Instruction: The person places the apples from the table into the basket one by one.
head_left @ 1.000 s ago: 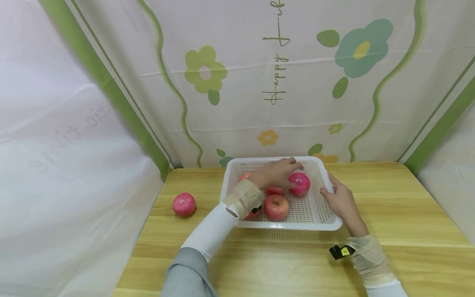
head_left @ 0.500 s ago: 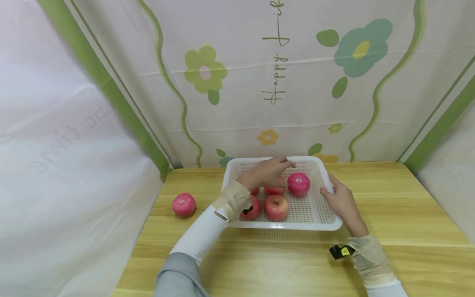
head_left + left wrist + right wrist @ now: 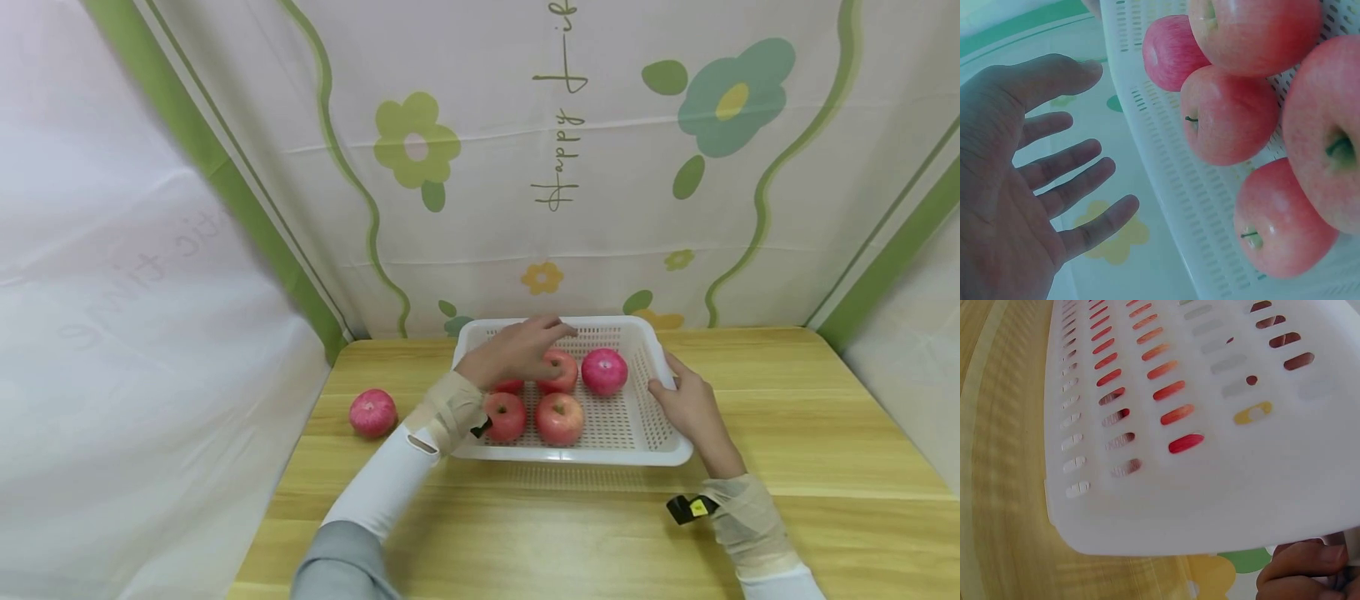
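Note:
A white perforated plastic basket [image 3: 577, 455] holds several red apples [image 3: 558, 419] and, toward its right end, a round, streaked magenta thing [image 3: 604, 372] that looks like a red onion. Over the basket's left half hovers my left hand [image 3: 517, 354], overlapping the back apples in the head view. In the left wrist view the fingers of that hand [image 3: 1004, 181] are spread and relaxed, with nothing between them. My right hand [image 3: 693, 404] grips the basket's right rim, thumb on top. In the right wrist view its curled fingers [image 3: 1300, 569] show at the rim's lower right.
A second magenta onion-like thing [image 3: 372, 413] lies on the wooden table [image 3: 540, 533], left of the basket. A white curtain [image 3: 487, 233] with printed flowers stands right behind the table, and more curtain closes both sides.
My left hand has moved left across the basket, away from the magenta thing, which stays at the right end. The apples show more fully. My right hand and the basket have not moved.

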A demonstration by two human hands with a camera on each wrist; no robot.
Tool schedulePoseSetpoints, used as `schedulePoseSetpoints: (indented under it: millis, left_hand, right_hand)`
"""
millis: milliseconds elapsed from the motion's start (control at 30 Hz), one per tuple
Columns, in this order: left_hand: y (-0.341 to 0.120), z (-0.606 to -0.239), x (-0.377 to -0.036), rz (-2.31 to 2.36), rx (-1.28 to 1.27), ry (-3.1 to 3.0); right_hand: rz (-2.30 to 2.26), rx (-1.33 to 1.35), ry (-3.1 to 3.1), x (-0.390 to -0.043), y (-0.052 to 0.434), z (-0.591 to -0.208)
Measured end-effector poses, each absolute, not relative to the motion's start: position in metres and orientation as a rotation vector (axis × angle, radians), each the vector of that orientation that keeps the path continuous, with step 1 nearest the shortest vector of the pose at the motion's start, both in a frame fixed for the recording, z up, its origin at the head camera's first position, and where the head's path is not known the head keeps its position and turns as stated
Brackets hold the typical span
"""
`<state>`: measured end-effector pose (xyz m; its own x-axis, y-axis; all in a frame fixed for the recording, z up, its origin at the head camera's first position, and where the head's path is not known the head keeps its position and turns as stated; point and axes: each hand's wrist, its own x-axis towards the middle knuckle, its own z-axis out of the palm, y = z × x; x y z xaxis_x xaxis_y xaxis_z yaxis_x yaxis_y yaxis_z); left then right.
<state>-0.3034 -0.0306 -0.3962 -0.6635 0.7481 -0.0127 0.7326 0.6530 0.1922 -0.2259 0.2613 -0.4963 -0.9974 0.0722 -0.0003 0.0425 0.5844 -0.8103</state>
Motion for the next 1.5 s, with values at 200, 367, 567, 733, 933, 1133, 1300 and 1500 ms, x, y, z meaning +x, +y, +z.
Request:
schedulePoseSetpoints:
  millis: [200,367,567,733,933,1133,1300,1500]
  left_hand:
    - [-0.044,-0.397,-0.298,0.285,1.285,2.803]
    - [-0.053,-0.400,-0.295,0.313,1.268,2.812]
    - [-0.062,-0.400,-0.292,0.347,1.206,2.825]
    - [-0.071,-0.402,-0.290,0.355,1.177,2.843]
    - [-0.084,-0.406,-0.288,0.446,1.111,2.844]
    - [-0.099,-0.409,-0.286,0.514,1.100,2.844]
    - [-0.109,-0.409,-0.283,0.566,1.048,2.834]
    - [-0.120,-0.409,-0.280,0.579,0.971,2.858]
  right_hand:
    - [1.419,-0.116,-2.769,-0.226,0.260,-0.497]
    - [1.435,-0.127,-2.768,-0.227,0.260,-0.497]
    - [1.441,-0.113,-2.763,-0.226,0.259,-0.496]
    - [1.442,-0.107,-2.761,-0.226,0.260,-0.497]
    - [1.436,-0.103,-2.762,-0.225,0.261,-0.496]
    - [1.440,-0.103,-2.769,-0.224,0.260,-0.496]
    - [1.440,-0.117,-2.773,-0.225,0.260,-0.496]
    - [1.449,-0.119,-2.775,-0.225,0.260,-0.495]
